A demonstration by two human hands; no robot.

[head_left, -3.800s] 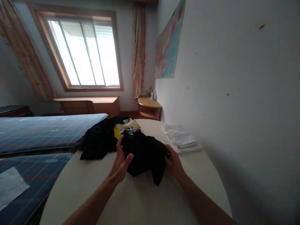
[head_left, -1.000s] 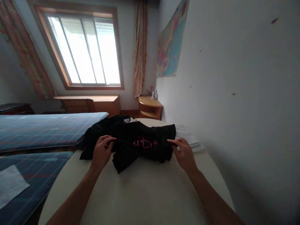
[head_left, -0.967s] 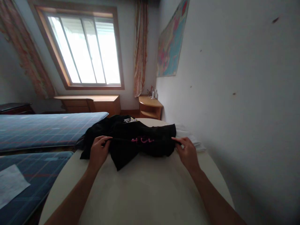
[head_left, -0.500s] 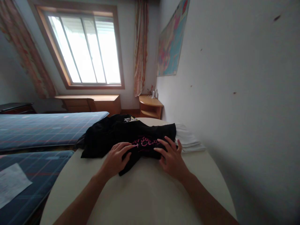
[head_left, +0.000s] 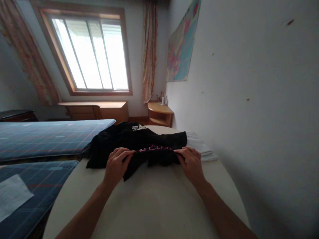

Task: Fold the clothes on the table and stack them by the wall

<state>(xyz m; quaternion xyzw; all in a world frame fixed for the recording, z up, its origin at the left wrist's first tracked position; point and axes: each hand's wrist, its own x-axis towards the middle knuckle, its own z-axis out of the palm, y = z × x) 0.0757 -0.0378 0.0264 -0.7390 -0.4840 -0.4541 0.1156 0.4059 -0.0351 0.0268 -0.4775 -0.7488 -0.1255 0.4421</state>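
Note:
A black T-shirt (head_left: 159, 157) with pink lettering lies bunched on the round pale table (head_left: 154, 205). My left hand (head_left: 118, 162) pinches its fabric at the left end of the lettering. At the right end my right hand (head_left: 190, 161) grips the same shirt, thumb and fingers closed on the cloth. Between both hands the fabric is drawn into a raised fold, which hides part of the lettering. More black clothing (head_left: 104, 146) is heaped behind and to the left, with a white and yellow print at its far edge. Folded white cloth (head_left: 201, 147) lies beyond my right hand.
To the left are two blue checked mattresses (head_left: 50, 136), the nearer with a sheet of paper (head_left: 15, 196) on it. The wall (head_left: 249, 132) runs close along the right. A corner shelf (head_left: 160, 108) and a desk (head_left: 109, 106) stand at the back below the window.
Both hands have gone from lying spread on the shirt to pinching it. They have moved slightly apart, and the lettered fabric is now gathered into a fold that covers the upper words.

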